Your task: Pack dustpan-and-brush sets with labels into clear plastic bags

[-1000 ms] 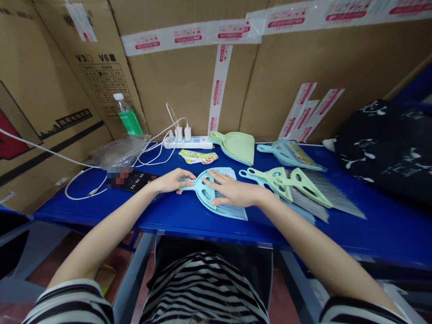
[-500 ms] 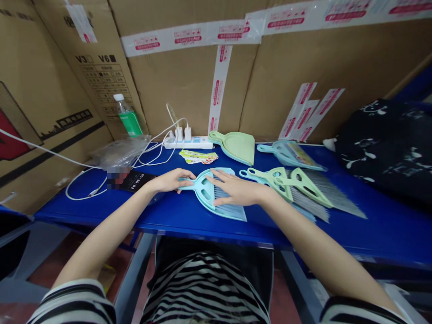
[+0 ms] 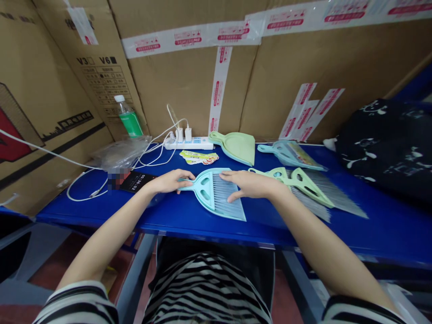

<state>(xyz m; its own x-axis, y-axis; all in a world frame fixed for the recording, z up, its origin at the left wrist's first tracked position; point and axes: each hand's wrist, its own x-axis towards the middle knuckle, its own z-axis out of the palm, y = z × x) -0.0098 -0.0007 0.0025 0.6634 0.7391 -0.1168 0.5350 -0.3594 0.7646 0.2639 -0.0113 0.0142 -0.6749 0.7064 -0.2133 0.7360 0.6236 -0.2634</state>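
In front of me on the blue table lies a light-blue dustpan point(image 3: 211, 209) with a light-blue hand brush point(image 3: 206, 191) nested in it, grey bristles toward the right. My left hand point(image 3: 173, 181) is closed round the handle end at the left. Over the bristles rests my right hand point(image 3: 241, 183), fingers stretched out and apart, gripping nothing; the fingertips seem to touch the bristles. Right of it, partly behind my forearm, lie green hand brushes point(image 3: 311, 189) with grey bristles, overlapping one another.
Behind stand a green dustpan point(image 3: 239, 146), a bagged blue dustpan set point(image 3: 292, 154), printed labels point(image 3: 199, 157) and a white power strip point(image 3: 195, 143) with cables. A phone point(image 3: 137, 181), plastic bag point(image 3: 123, 153) and bottle point(image 3: 130, 120) are left; a dark patterned bag point(image 3: 388, 148) is right.
My right hand has slid rightward from the brush's blue head onto the bristles, uncovering the head. My left hand stays at the handle, and the dustpan has hardly moved.
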